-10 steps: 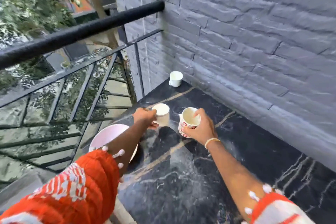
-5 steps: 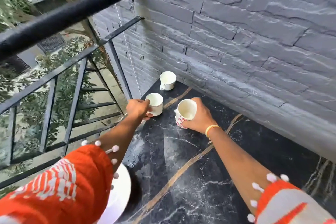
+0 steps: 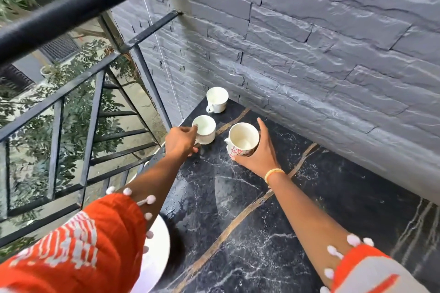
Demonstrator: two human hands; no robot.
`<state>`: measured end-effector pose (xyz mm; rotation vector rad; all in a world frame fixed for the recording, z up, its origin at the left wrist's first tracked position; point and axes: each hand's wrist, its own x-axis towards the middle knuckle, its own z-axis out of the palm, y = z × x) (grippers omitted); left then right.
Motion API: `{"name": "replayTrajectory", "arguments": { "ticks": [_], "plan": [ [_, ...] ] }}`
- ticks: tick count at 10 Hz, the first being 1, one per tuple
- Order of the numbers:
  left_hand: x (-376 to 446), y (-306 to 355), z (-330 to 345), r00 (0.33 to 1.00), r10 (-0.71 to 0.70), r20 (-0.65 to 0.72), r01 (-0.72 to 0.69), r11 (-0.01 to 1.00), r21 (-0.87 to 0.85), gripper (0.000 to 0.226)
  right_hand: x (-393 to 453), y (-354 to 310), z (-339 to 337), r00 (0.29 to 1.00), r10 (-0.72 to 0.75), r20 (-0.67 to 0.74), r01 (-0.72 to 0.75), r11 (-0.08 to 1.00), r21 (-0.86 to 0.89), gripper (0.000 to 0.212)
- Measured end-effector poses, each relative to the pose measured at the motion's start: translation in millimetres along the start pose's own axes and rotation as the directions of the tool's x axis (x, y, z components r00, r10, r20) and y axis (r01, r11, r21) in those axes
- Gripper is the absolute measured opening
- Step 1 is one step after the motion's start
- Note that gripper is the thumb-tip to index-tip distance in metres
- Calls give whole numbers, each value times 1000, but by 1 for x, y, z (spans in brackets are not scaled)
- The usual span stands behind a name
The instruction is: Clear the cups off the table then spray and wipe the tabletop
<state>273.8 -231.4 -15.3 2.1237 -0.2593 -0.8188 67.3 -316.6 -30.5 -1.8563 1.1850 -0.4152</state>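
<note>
Three empty cups stand at the far corner of a black marble tabletop (image 3: 250, 233). My right hand (image 3: 258, 154) wraps around a white cup with red flower patterns (image 3: 242, 141) and grips its side. My left hand (image 3: 181, 141) pinches the rim and handle side of a plain white cup (image 3: 206, 129), thumb over the rim. A third white cup with a thin dark band (image 3: 217, 98) stands alone further back, close to the wall corner, untouched.
A grey stone-clad wall (image 3: 309, 43) runs along the table's right and far side. A black metal railing (image 3: 71, 14) borders the left, with trees and a yard below. A white round basin (image 3: 157, 252) sits under my left arm.
My head has tilted and moved closer, so the view shifted. Both hands keep their hold on the same two cups, which stay near the same spot on the tabletop.
</note>
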Motion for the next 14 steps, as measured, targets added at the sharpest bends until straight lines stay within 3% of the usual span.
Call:
{"name": "replayTrajectory", "arguments": {
  "ticks": [1,2,3,4,5,7,8,10,12,14],
  "plan": [
    [3,-13,4,995,1,-104,-3,1000,-21,30,-8,-2,11,986,116,-118,-107,991,78,118],
    [3,-26,11,996,-6,-92,1,998,-56,30,-12,-3,18,977,132,-167,-117,988,97,102],
    [-3,-37,22,996,92,14,-91,996,-25,56,-8,-7,19,980,93,-177,-79,993,87,87],
    [-2,-40,30,986,154,63,-150,987,-61,73,5,-10,15,984,78,-157,-66,995,79,86],
    [7,-50,39,987,158,26,-155,985,-73,93,34,-12,8,986,113,-119,-101,989,105,88],
    [8,-49,43,986,146,-83,-156,980,-122,69,74,-14,2,988,135,-77,-128,988,86,92],
    [9,-49,46,985,130,-111,-146,978,-148,67,80,-16,3,985,144,-89,-138,987,80,93],
    [9,-45,51,982,102,-159,-127,979,-157,89,79,-14,8,982,170,-84,-164,984,74,98],
    [18,-47,61,973,83,-216,-112,986,-127,77,69,-11,13,978,193,-82,-186,979,85,108],
    [15,-54,57,973,86,-212,-132,968,-212,74,62,-4,23,968,244,-60,-228,954,197,114]
  ]
}}
